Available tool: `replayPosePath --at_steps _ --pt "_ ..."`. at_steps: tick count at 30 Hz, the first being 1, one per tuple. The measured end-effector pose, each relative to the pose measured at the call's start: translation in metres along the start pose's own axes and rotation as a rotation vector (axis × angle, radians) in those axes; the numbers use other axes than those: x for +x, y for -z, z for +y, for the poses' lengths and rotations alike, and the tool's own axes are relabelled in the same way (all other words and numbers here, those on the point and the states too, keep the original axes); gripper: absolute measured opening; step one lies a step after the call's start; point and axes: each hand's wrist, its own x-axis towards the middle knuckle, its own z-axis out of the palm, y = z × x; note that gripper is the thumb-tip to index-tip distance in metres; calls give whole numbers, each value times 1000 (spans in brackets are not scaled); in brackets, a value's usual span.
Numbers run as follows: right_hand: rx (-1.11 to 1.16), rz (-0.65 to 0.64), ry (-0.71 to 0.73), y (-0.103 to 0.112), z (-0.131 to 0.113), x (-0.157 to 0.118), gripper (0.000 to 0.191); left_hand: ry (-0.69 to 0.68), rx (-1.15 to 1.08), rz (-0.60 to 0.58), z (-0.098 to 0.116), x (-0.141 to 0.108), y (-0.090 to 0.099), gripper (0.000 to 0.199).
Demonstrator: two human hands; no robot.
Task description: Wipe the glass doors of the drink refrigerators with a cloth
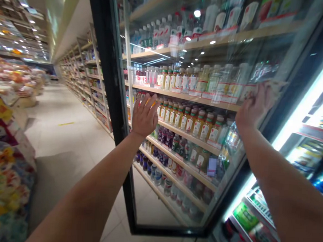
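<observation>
While the glass door (156, 212) stands open before us, our left hand (145, 116) rests at the pane with its grip spread, near the left side of the black frame (109, 77), beyond which the tiled floor (67, 140) runs on. Our right hand (255, 106) bears a pale cloth (276, 88) on the glass beside the right edge, near the lit cooler shelves (318, 134); blur hides how tightly that grip closes.
</observation>
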Motion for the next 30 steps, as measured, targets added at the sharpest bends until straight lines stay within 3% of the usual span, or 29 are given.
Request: replayPosePath --at_steps 4,8,14,17,24,30 --pt "-18 -40 -10 0 7 -7 54 14 -3 -37 2 -1 1 51" --pt "-38 -76 -3 9 7 -21 54 2 67 49 4 -3 1 49" --pt "-100 -160 -34 41 6 -118 56 43 43 8 5 -5 3 52" --pt "-55 -221 22 53 13 -144 56 50 45 15 7 -5 5 52" --pt "62 -220 -50 54 23 -92 54 187 37 -23 17 -6 11 48" --pt "83 -326 96 65 19 -103 49 255 33 -58 20 -9 18 45"
